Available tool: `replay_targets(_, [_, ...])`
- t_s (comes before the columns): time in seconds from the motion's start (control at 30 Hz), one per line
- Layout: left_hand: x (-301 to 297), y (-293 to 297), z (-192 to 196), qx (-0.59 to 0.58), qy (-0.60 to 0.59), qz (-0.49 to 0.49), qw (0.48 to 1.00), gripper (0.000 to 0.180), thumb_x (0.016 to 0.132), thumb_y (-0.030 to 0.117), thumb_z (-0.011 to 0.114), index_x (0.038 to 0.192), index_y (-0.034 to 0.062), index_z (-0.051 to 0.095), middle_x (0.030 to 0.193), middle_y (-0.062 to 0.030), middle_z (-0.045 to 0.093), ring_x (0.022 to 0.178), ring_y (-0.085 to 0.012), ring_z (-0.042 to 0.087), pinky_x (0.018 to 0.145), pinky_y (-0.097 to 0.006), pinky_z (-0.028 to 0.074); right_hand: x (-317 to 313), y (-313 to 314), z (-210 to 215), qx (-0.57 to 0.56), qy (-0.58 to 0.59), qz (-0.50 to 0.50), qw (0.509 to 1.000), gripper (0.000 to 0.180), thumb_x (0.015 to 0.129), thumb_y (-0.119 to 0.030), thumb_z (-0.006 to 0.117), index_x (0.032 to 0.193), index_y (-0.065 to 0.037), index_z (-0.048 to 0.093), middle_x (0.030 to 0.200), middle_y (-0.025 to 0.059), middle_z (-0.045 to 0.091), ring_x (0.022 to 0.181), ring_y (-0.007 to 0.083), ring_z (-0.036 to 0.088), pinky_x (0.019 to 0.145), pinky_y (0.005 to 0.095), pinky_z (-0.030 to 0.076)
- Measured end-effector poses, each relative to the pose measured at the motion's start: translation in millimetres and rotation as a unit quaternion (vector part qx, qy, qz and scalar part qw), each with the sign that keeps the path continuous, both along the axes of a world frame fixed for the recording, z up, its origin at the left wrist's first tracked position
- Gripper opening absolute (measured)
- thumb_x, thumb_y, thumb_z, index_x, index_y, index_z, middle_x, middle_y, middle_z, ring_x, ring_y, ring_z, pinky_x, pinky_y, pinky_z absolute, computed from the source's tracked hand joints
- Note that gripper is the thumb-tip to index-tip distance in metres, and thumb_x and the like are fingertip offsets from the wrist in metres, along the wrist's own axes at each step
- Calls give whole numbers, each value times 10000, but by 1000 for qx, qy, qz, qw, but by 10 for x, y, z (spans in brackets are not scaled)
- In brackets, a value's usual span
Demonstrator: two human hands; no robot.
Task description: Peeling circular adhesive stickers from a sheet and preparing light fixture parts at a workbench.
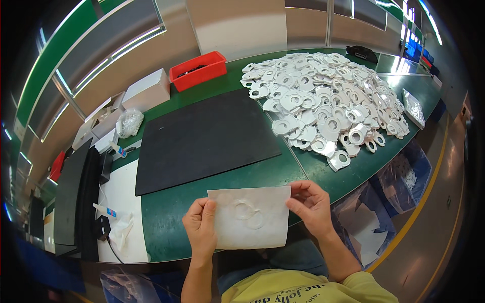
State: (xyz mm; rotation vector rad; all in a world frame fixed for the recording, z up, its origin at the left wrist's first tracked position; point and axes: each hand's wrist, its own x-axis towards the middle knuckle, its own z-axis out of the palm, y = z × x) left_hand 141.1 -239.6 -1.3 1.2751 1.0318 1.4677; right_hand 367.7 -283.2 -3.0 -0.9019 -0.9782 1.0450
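Note:
Between my two hands, over the near edge of the green table, is a white rectangular sheet (pixel 237 230) with rounded outlines pressed or cut in its middle. My left hand (pixel 201 222) pinches its left edge, thumb on top. At the upper right corner my right hand (pixel 310 204) grips the sheet between thumb and fingers. Beyond the sheet lies a flat black mat (pixel 207 139). To the right of the mat rises a large heap of white flat pieces (pixel 318 98) with round holes.
A red bin (pixel 198 70) and a white box (pixel 147 91) stand at the back left. Two small bottles (pixel 105 210) and a bag of white bits (pixel 130 122) lie on the left. Lined blue bins (pixel 364 222) stand by the table's right edge. A silvery packet (pixel 414 108) rests far right.

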Motion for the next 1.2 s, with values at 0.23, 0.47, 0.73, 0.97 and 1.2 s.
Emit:
replay_targets(0.23, [-52,-9,228,32,69,-26,997,179,937,152,595,870,-11,626,698,66,538,634,-18,411,556,-178,336,101,190,629,109,-320,-30,941,149,806,-86,695,938,-21,669,883,52,648,794,131,576,741,266,467])
replay_targets(0.47, [-50,54,398,51,160,-68,984,168,921,140,607,873,-20,629,671,27,565,628,-35,447,564,-198,375,86,446,892,15,-435,162,885,122,813,-122,681,870,-14,683,783,57,651,751,150,589,668,266,458])
replay_targets(0.73, [-143,338,552,1,231,-122,965,169,916,137,593,878,-23,631,669,-1,579,625,-47,476,571,-215,401,7,576,721,7,-433,197,880,174,848,-168,624,868,3,637,748,122,649,641,234,604,605,321,470])
replay_targets(0.97, [-218,533,662,-42,280,-171,944,188,913,146,584,872,-29,639,698,-10,600,643,-60,505,600,-227,427,-146,568,553,32,-464,120,877,160,862,-148,606,878,8,640,733,115,625,637,188,577,615,301,463])
replay_targets(1.2, [-275,735,512,82,339,-111,931,216,929,147,545,1040,-16,632,924,-124,680,819,-213,655,724,-302,498,-174,773,52,-64,-418,64,904,173,839,-143,616,867,25,649,727,99,650,631,158,579,611,291,466])
